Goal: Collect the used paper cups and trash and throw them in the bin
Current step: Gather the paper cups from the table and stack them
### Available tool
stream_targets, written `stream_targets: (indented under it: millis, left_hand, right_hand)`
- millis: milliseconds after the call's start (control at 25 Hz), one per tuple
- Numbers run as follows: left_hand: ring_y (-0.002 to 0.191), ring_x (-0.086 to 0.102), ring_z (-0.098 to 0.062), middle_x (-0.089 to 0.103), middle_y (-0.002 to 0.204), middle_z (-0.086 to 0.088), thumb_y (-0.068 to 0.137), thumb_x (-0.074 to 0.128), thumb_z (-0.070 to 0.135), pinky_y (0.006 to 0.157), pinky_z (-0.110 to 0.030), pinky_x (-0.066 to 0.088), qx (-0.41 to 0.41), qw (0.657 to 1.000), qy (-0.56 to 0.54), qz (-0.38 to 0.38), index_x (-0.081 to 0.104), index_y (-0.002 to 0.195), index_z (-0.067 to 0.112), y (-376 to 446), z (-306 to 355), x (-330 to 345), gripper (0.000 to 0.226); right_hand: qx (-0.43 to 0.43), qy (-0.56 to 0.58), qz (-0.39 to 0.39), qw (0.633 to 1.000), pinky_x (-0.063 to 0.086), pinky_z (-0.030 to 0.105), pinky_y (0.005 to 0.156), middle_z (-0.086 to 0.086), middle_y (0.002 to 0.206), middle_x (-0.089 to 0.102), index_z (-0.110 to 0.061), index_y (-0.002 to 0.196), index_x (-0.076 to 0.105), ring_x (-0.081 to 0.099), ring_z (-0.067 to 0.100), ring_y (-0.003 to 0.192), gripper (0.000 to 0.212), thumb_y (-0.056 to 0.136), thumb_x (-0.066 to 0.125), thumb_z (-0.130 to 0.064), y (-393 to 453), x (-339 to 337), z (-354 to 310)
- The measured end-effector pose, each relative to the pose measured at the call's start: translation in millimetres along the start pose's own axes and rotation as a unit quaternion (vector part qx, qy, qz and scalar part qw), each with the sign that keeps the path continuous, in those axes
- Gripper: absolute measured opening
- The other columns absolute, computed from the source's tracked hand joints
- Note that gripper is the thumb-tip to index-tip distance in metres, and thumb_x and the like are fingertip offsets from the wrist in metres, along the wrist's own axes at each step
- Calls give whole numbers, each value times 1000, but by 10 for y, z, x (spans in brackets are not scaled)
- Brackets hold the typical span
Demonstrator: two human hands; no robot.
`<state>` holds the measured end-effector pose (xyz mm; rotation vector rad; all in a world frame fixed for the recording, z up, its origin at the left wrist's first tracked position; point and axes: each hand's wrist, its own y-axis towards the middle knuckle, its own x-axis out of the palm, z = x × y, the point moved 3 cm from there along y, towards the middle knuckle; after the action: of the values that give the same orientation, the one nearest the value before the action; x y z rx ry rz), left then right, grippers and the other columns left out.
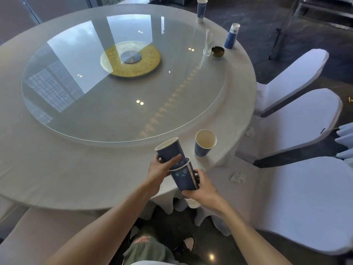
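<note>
Both hands nest smooth, tapered blue paper cups (176,165).

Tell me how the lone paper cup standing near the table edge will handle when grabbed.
The cup looks empty inside, so it is probably very light. Its thin paper wall would likely dent under a firm squeeze. Standing upright on a narrow base by the table edge, it could tip from a sideways nudge.

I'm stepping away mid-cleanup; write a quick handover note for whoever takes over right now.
Left hand grips the upper cup, nested into the lower cup gripped by the right hand.
On the table: near cup, two far cups.
Crumpled paper on the near chair and next chair.
Left: all of those. No bin in view.
</note>
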<state>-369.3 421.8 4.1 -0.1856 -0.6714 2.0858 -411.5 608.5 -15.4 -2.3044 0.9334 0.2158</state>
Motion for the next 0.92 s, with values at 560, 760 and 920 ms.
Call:
stream_targets:
  millis: [560,760,920]
  left_hand:
    - [111,69,-21,71,122,-2,66,96,20,92,-42,59,12,996,84,-2,57,130,18,650,-73,-47,74]
    - [95,74,-16,73,113,-1,67,94,9,72,-29,58,28,994,105,-24,58,126,19,957,123,-66,69]
    - [87,75,-5,76,104,10,67,94,14,71,-25,55,42,985,156,-59,60,121,34,1091,185,-30,67]
  right_hand:
    - [-36,-112,238,964,53,35,96,-6,126,53,-24,140,47,53,14,115,67,86,70,-57,350,-433,-258]
    - [-39,-299,239,923,27,48,122,16,167,17,-30,160,28,19,37,153,92,84,75,-52,852,-745,-374]
    - [8,-342,189,920,18,54,126,14,171,5,-34,163,17,6,39,158,90,91,69,-45,1113,-800,-381]
